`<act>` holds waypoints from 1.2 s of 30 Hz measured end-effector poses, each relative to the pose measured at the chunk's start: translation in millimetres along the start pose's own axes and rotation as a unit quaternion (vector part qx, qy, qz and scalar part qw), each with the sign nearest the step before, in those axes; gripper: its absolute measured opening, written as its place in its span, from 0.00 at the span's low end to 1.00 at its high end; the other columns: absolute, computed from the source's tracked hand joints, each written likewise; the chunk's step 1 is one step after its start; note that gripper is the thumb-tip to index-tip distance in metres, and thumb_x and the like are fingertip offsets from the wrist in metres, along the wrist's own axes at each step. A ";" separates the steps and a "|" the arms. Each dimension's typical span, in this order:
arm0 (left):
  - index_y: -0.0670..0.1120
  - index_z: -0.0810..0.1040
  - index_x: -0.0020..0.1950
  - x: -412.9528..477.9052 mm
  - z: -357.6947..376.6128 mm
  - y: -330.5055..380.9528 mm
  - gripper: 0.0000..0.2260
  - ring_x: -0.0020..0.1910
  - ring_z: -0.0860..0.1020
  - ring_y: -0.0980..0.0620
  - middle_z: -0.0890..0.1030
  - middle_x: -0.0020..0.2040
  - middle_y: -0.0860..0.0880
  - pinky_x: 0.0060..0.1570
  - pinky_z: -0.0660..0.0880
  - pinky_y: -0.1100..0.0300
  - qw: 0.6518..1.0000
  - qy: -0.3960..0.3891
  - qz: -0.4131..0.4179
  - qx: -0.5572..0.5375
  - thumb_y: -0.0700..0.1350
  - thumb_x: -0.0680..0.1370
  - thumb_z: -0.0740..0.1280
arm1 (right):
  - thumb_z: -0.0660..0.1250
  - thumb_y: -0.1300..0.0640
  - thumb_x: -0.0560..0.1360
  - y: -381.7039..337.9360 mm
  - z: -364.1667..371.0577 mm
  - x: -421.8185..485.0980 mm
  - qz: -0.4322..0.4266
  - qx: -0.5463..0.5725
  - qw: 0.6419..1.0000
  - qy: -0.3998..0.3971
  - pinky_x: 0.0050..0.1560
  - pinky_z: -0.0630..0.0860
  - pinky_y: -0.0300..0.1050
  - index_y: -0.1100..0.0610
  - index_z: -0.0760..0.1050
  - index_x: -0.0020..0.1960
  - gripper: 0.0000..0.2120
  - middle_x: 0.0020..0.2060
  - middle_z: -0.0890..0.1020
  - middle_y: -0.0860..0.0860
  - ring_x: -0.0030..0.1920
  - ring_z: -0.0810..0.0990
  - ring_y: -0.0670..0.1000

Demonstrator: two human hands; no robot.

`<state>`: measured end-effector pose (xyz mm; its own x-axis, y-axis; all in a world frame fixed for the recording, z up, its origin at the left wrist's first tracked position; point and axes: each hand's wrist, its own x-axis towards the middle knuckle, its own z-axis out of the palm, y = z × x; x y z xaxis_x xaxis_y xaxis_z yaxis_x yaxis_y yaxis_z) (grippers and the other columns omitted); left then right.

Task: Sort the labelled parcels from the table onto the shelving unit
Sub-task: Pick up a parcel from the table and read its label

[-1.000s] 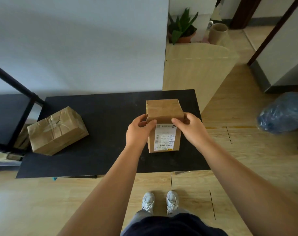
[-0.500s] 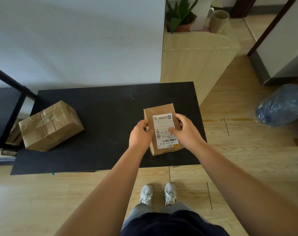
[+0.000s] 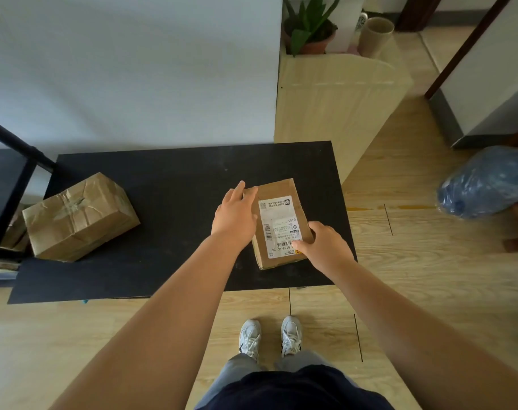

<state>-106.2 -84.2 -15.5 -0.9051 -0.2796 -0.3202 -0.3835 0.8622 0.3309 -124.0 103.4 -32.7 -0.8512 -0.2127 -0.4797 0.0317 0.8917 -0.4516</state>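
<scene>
Far left: black metal shelving frame [image 3: 11, 184], only a slanted bar, an upright and part of a dark shelf in view. Something brown sits low behind the upright, too hidden to identify.

Black rectangular tabletop [image 3: 169, 179] stands against a pale wall, its left edge close beside the frame.

On the left part of the tabletop: a large crumpled brown cardboard parcel wrapped in clear tape [image 3: 80, 216], lying skewed to the table edges. No label visible on the faces shown.

Right of centre: left hand [image 3: 235, 216] lies palm down along the left side of a smaller brown cardboard parcel [image 3: 281, 223]. Fingers straight and close together, tips over the parcel's far left corner, resting on it rather than gripping.

The smaller parcel lies flat on the right part of the tabletop, near the front right corner, well apart from the large one. White printed shipping label [image 3: 279, 226] faces up, barcode toward the near end.

Right hand [image 3: 325, 247] is at the parcel's near right corner. Fingers curl over the right edge, thumb pressed on the label's lower corner; a loose hold on that corner.

Further right, beyond the table: light wooden cabinet [image 3: 337, 108] with a green potted plant [image 3: 311, 31] and a tan cardboard tube [image 3: 374, 35] behind it. Far right, on the wood floor: blue translucent plastic bag [image 3: 488, 182].
</scene>
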 end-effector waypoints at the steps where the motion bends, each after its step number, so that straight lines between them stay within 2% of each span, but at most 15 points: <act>1: 0.52 0.56 0.80 1.6 -0.1 -1.7 0.28 0.80 0.52 0.45 0.51 0.82 0.49 0.75 0.61 0.44 1.000 -0.020 0.002 0.015 0.43 0.82 0.63 | 0.67 0.46 0.77 -0.4 -1.3 1.4 -0.004 -0.003 1.000 -0.001 0.42 0.76 0.40 0.52 0.70 0.70 0.24 0.59 0.78 0.52 0.49 0.78 0.48; 3: 0.52 0.55 0.81 1.0 0.4 -4.0 0.28 0.79 0.56 0.44 0.50 0.82 0.49 0.73 0.65 0.45 0.998 -0.046 0.006 0.039 0.46 0.83 0.61 | 0.69 0.48 0.76 -1.7 -4.6 5.2 -0.012 -0.002 1.000 0.005 0.42 0.74 0.38 0.52 0.71 0.70 0.24 0.60 0.78 0.51 0.48 0.77 0.47; 6: 0.51 0.53 0.81 -4.1 4.1 -5.4 0.28 0.72 0.67 0.43 0.53 0.80 0.45 0.64 0.74 0.49 0.994 -0.024 0.009 0.107 0.50 0.83 0.60 | 0.71 0.50 0.75 -5.5 -8.1 9.3 -0.009 0.012 0.999 0.034 0.46 0.78 0.41 0.51 0.69 0.72 0.28 0.63 0.77 0.52 0.54 0.80 0.50; 10: 0.47 0.50 0.81 -12.6 11.6 -1.1 0.28 0.67 0.73 0.43 0.55 0.79 0.39 0.59 0.75 0.53 0.986 -0.004 -0.019 0.167 0.50 0.84 0.56 | 0.70 0.50 0.76 -5.7 -9.6 10.3 0.013 0.035 0.995 0.092 0.47 0.77 0.42 0.53 0.64 0.75 0.31 0.66 0.72 0.55 0.59 0.78 0.53; 12: 0.45 0.54 0.80 -15.9 13.7 0.1 0.25 0.61 0.75 0.46 0.62 0.75 0.39 0.54 0.76 0.56 0.985 0.020 -0.027 0.170 0.49 0.84 0.56 | 0.70 0.50 0.76 -2.0 -9.6 10.4 0.031 0.071 0.991 0.109 0.46 0.73 0.41 0.55 0.63 0.76 0.32 0.67 0.71 0.56 0.60 0.77 0.54; 15: 0.45 0.67 0.70 -21.9 14.2 -1.8 0.16 0.51 0.76 0.50 0.70 0.64 0.43 0.45 0.76 0.59 0.990 0.056 -0.035 0.127 0.50 0.84 0.57 | 0.71 0.50 0.76 3.7 -9.0 9.6 0.074 0.132 0.982 0.117 0.47 0.75 0.44 0.57 0.62 0.76 0.34 0.68 0.72 0.58 0.63 0.77 0.56; 18: 0.46 0.70 0.65 -29.7 17.3 -3.1 0.15 0.47 0.73 0.52 0.72 0.59 0.45 0.41 0.73 0.60 0.991 0.066 -0.028 0.109 0.53 0.84 0.56 | 0.69 0.46 0.76 4.7 -3.2 8.5 0.100 0.160 0.978 0.086 0.38 0.74 0.39 0.58 0.62 0.75 0.33 0.63 0.78 0.57 0.54 0.80 0.54; 20: 0.46 0.71 0.63 -36.7 20.7 -2.1 0.14 0.46 0.73 0.53 0.74 0.56 0.47 0.40 0.74 0.60 0.992 0.074 -0.009 0.106 0.53 0.84 0.56 | 0.68 0.44 0.76 3.9 2.5 8.4 0.112 0.175 0.975 0.075 0.30 0.70 0.37 0.58 0.65 0.72 0.30 0.61 0.78 0.56 0.47 0.78 0.51; 24: 0.47 0.73 0.55 -50.0 25.9 -0.8 0.08 0.41 0.79 0.52 0.80 0.49 0.49 0.39 0.80 0.56 0.993 0.074 0.018 0.095 0.49 0.83 0.58 | 0.69 0.46 0.76 0.4 2.3 9.4 0.114 0.173 0.975 0.081 0.29 0.65 0.35 0.58 0.65 0.72 0.30 0.65 0.72 0.57 0.47 0.73 0.50; 26: 0.46 0.74 0.53 -48.9 23.4 -1.1 0.07 0.41 0.78 0.51 0.80 0.48 0.49 0.39 0.79 0.55 0.992 0.080 0.020 0.094 0.47 0.82 0.59 | 0.70 0.49 0.77 -1.7 -3.0 11.1 0.109 0.163 0.978 0.075 0.29 0.63 0.34 0.58 0.64 0.73 0.30 0.67 0.71 0.58 0.50 0.75 0.52; 28: 0.46 0.76 0.55 -40.4 17.6 -1.0 0.06 0.47 0.76 0.50 0.78 0.53 0.49 0.43 0.77 0.55 0.990 0.103 0.023 0.091 0.45 0.81 0.62 | 0.69 0.50 0.77 -4.1 -7.0 14.9 0.099 0.151 0.981 0.069 0.29 0.62 0.33 0.57 0.65 0.74 0.29 0.67 0.71 0.58 0.56 0.78 0.55; 30: 0.46 0.75 0.62 -28.3 11.3 -0.9 0.12 0.55 0.75 0.49 0.75 0.60 0.48 0.53 0.75 0.55 0.988 0.116 0.023 0.095 0.45 0.79 0.65 | 0.69 0.51 0.78 -6.3 -10.0 18.9 0.083 0.136 0.985 0.069 0.30 0.64 0.33 0.57 0.65 0.74 0.28 0.67 0.71 0.58 0.58 0.78 0.56; 32: 0.47 0.71 0.70 -17.6 5.7 -1.0 0.19 0.63 0.73 0.47 0.73 0.66 0.47 0.61 0.73 0.53 0.993 0.096 0.001 0.072 0.46 0.79 0.66 | 0.68 0.53 0.78 -9.5 -13.7 21.3 0.071 0.122 0.988 0.065 0.33 0.66 0.35 0.57 0.64 0.75 0.28 0.68 0.70 0.58 0.59 0.78 0.56; 36: 0.47 0.69 0.72 -10.7 3.6 -4.3 0.20 0.64 0.73 0.47 0.74 0.66 0.46 0.56 0.75 0.54 0.997 0.040 -0.064 0.012 0.49 0.81 0.65 | 0.68 0.58 0.79 -13.7 -21.8 22.8 0.039 0.117 0.990 0.068 0.45 0.70 0.38 0.56 0.63 0.76 0.28 0.70 0.69 0.57 0.62 0.77 0.55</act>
<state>-94.2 -83.4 -16.8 -0.8611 -0.4197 -0.2868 -0.4931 0.8268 0.2707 -155.3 95.1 -21.0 -0.9040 -0.0768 -0.4206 0.2063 0.7833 -0.5864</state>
